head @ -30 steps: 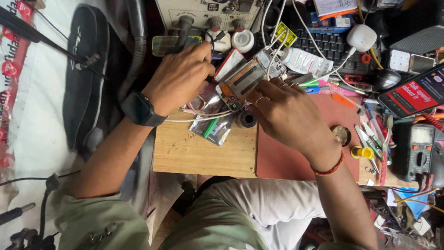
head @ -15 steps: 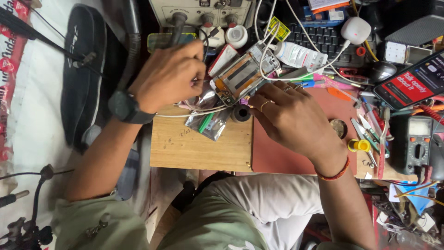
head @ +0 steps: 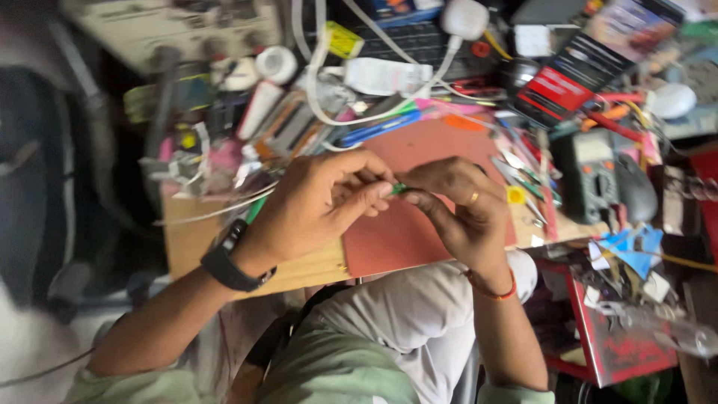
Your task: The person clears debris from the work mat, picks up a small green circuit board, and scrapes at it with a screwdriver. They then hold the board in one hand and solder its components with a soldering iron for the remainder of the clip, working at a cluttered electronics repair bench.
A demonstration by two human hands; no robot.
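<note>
Both hands meet over the red mat [head: 419, 224] on the wooden bench: the left hand [head: 318, 206] and right hand [head: 456, 206] each pinch the same tiny green part [head: 399, 188] between thumb and fingertips, held just above the mat. Too blurry to say what the part actually is. A multimeter [head: 591, 176] and white cable [head: 389, 112] sit in the clutter nearby.

1. Our left hand [head: 318, 206] comes from the lower left, the forearm raised and the wrist nearly straight.
2. Its fingers [head: 374, 193] curl in, thumb and forefinger pressed together in a pinch.
3. Our right hand [head: 456, 206] comes from below, the wrist bent.
4. Its fingertips meet those of the left hand, also pinched.
</note>
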